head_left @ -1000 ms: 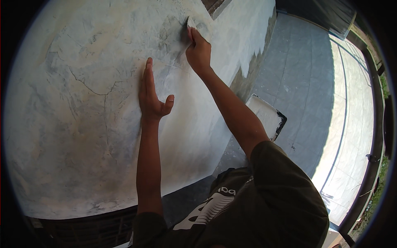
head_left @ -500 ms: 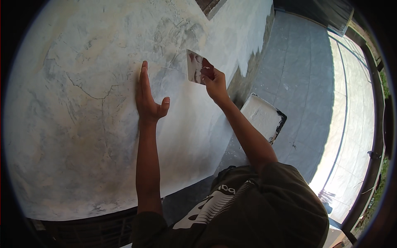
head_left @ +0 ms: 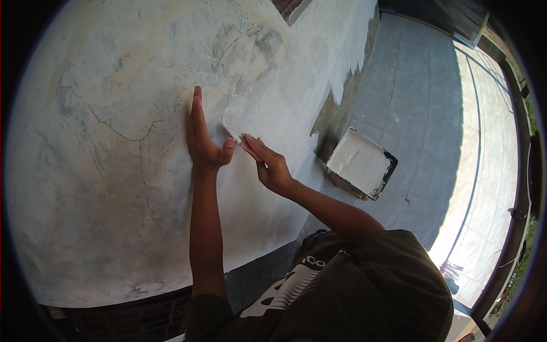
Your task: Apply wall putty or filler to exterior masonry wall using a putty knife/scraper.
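Against the patchy white and grey plastered wall (head_left: pixel 131 188), my left hand (head_left: pixel 206 137) rests with fingers stretched upward and the thumb out to the right. My right hand (head_left: pixel 272 166) grips a putty knife (head_left: pixel 242 139), a flat scraper whose blade lies tilted against the wall just right of my left thumb. Whitish filler shows on the blade. Thin dark cracks (head_left: pixel 137 138) run through the wall left of my left hand.
A tray of white filler (head_left: pixel 360 162) with a black, smeared rim stands to the right on the grey tiled floor (head_left: pixel 416 108). Unpainted grey wall (head_left: pixel 333 111) shows along the wall's lower edge. A dark opening (head_left: pixel 290 8) sits at the top.
My right hand has brought the putty knife down and to the left, turning its blade edge-on to the wall. The filler tray is now less covered by my right arm. My left hand stays put.
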